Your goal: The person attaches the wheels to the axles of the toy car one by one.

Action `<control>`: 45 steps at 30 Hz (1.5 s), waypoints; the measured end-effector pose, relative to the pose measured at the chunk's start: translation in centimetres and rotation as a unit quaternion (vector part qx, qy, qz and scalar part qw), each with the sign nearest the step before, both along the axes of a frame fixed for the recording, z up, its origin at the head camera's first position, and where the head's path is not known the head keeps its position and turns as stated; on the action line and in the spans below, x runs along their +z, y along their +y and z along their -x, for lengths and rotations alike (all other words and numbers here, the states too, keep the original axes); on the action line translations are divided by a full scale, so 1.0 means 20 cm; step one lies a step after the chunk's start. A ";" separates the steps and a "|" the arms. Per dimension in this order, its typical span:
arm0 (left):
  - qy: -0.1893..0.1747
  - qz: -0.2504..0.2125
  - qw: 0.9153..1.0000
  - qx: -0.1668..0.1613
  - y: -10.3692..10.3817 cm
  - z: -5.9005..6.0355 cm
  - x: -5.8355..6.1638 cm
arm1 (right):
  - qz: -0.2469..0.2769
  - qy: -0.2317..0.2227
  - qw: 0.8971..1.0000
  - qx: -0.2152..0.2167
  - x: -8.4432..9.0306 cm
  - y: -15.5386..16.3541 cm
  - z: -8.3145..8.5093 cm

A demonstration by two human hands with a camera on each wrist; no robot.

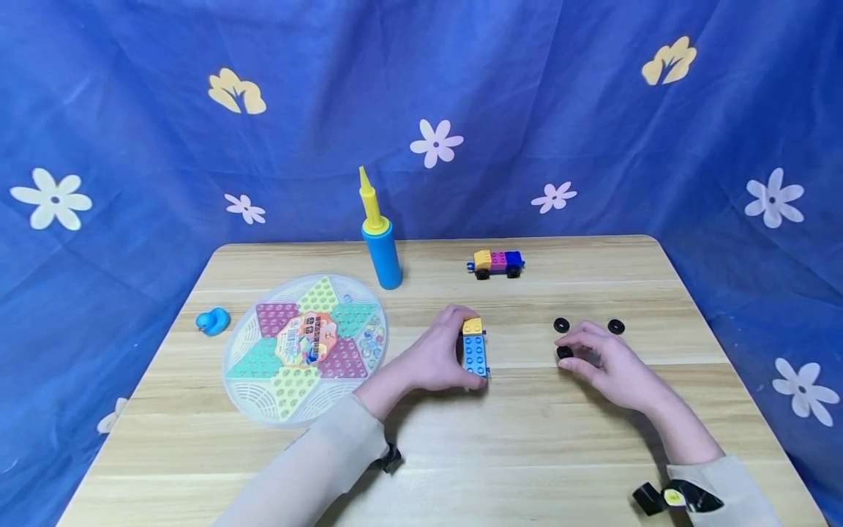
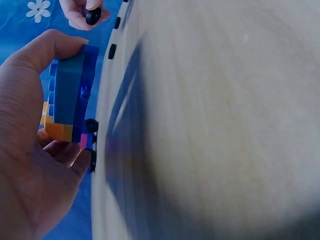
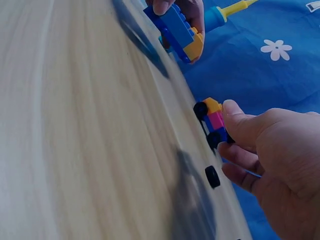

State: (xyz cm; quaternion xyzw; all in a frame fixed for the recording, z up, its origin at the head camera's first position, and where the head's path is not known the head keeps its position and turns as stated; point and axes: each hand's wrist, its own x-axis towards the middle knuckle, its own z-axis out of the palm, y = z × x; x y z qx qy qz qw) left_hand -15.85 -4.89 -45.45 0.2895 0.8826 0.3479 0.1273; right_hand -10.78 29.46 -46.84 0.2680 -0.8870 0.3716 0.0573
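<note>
My left hand (image 1: 461, 351) grips a small block made of a blue brick (image 1: 476, 355) with a yellow brick (image 1: 472, 326) at its far end, held against the wooden table (image 1: 527, 454). The left wrist view shows that block (image 2: 75, 95) on its side between thumb and fingers. To its right, my right hand (image 1: 574, 356) pinches a black wheel (image 1: 565, 352), and the same wheel (image 2: 93, 15) also shows in the left wrist view. Two more black wheels (image 1: 561, 325) (image 1: 615, 326) lie just beyond the right hand.
A finished brick car (image 1: 497, 263) stands at the back centre. A blue and yellow pump (image 1: 380, 238) stands upright behind a round checkers board (image 1: 306, 348) on the left. A blue toy duck (image 1: 213, 320) sits near the left edge. Blue flowered cloth hangs behind.
</note>
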 end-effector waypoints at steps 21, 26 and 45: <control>-0.061 -0.147 0.987 0.015 -0.06 -0.02 0.11 | 0.025 0.015 0.999 0.021 0.12 -0.11 -0.03; -0.120 -0.192 0.974 0.007 -0.07 -0.02 0.13 | 0.036 0.016 0.999 0.028 0.15 -0.13 -0.03; -0.256 -0.287 0.923 -0.011 -0.06 -0.06 0.19 | 0.056 0.028 0.997 0.046 0.21 -0.22 -0.04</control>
